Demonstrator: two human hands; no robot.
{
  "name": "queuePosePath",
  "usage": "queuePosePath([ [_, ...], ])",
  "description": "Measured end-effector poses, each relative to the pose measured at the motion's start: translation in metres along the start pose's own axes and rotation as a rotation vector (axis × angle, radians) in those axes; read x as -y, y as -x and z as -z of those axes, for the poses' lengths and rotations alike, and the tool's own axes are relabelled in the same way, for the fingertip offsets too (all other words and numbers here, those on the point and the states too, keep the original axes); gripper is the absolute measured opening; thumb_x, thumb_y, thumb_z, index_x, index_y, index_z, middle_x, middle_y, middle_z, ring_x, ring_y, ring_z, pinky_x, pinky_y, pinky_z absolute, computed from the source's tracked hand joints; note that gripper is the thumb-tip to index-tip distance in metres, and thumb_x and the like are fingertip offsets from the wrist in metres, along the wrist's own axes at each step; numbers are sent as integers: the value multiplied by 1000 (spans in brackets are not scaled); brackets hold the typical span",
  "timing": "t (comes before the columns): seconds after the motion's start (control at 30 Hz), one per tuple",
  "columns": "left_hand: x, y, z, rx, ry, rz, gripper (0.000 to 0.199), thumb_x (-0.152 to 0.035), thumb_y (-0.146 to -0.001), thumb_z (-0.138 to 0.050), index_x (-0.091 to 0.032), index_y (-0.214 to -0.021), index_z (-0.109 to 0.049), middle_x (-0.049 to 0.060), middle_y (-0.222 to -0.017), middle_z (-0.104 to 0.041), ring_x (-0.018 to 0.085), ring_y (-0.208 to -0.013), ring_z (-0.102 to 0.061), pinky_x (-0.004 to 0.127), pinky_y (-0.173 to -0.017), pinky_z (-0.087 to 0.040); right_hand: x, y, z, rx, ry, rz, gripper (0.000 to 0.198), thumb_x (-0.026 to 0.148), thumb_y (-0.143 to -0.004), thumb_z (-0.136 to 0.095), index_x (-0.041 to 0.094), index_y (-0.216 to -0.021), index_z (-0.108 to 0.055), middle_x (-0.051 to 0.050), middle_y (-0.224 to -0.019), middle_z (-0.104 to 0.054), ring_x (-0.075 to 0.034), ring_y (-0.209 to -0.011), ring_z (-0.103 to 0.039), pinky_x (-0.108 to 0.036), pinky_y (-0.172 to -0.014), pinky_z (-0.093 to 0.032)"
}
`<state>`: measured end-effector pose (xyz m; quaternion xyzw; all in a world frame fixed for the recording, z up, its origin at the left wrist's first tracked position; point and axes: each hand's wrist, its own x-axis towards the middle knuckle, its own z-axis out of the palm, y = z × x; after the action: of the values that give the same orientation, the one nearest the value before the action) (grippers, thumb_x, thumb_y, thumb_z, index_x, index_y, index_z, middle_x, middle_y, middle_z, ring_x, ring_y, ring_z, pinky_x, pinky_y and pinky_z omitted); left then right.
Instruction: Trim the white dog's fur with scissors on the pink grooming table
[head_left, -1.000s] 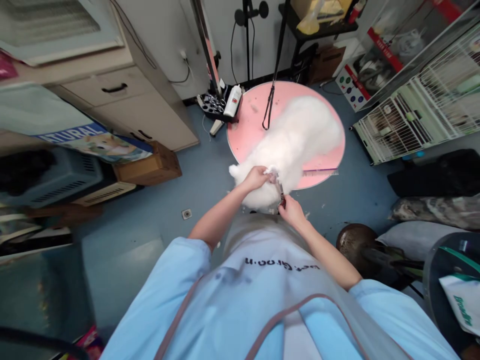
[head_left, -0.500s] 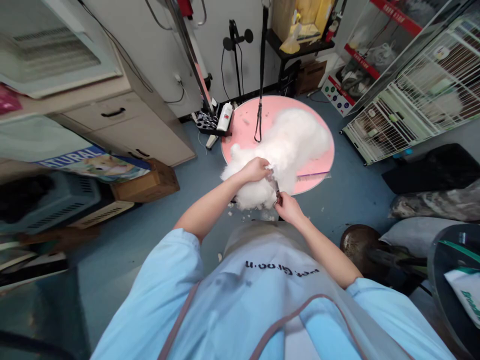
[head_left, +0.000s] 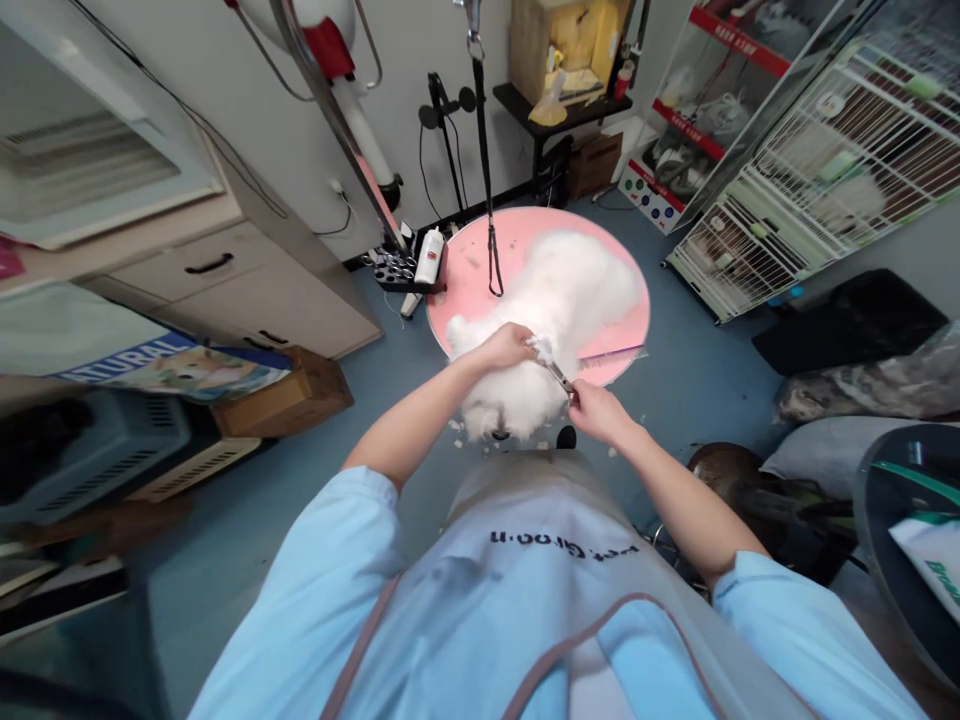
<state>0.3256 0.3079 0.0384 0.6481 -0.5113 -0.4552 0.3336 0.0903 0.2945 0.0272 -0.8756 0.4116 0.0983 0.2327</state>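
A fluffy white dog [head_left: 577, 275] lies on a round pink grooming table [head_left: 461, 262], its head [head_left: 502, 405] over the near edge toward me. My left hand [head_left: 508, 347] is closed at the side of the head, pinching a tuft of white fur, perhaps an ear. In my right hand [head_left: 596, 408] I grip the handles of silver scissors [head_left: 559, 376], whose blades point up and left into the fur beside my left fingers. A long comb [head_left: 613, 353] with a purple spine lies on the table, right of the dog.
A black grooming loop [head_left: 491, 255] hangs over the table. At its left edge, a tool holder [head_left: 395, 267] carries scissors beside a white bottle [head_left: 430, 256]. Wire cages [head_left: 795, 190] stand right, a drawer cabinet [head_left: 247, 275] left. Fur clippings [head_left: 458, 428] lie near the dog's head.
My right hand has moved slightly right and down, and the scissors now slant more to the left. The dog's head has turned so its dark nose shows. My view has shifted a little.
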Motion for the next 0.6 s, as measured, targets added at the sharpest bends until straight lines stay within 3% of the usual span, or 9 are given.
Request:
queuePosePath([
  [0.2,-2,-3,-6,76,68,43,13,-21,-60,-62,-10,-66,-66,-2,-56,-53,8,-53,-41,21,-50,-27,-14,0,17,29,95,35,27,25,-84,-60,17,-109,-57,-14,-112,-70,-26,-96,-65,-29,-70,-39],
  [0.3,2,-3,-8,94,67,30,14,-23,-61,-64,-10,-66,-66,-3,-55,-51,8,-54,-41,21,-50,-27,-22,-6,26,47,141,62,25,20,-87,-53,16,-111,-58,-14,-112,-69,-26,-99,-65,-29,-71,-41],
  [0.47,10,1,-13,153,86,-17,19,-28,-64,-62,-10,-69,-67,0,-60,-56,9,-57,-46,21,-53,-32,-45,-15,51,32,192,126,40,17,-86,-53,16,-126,-52,-15,-121,-67,-26,-103,-64,-30,-75,-43],
  [0.6,15,3,-17,164,137,-80,20,-28,-65,-60,-10,-69,-68,2,-66,-63,10,-63,-51,22,-60,-37,-57,-19,66,109,172,239,30,13,-79,-54,16,-109,-59,-12,-106,-68,-24,-93,-62,-29,-74,-42],
])
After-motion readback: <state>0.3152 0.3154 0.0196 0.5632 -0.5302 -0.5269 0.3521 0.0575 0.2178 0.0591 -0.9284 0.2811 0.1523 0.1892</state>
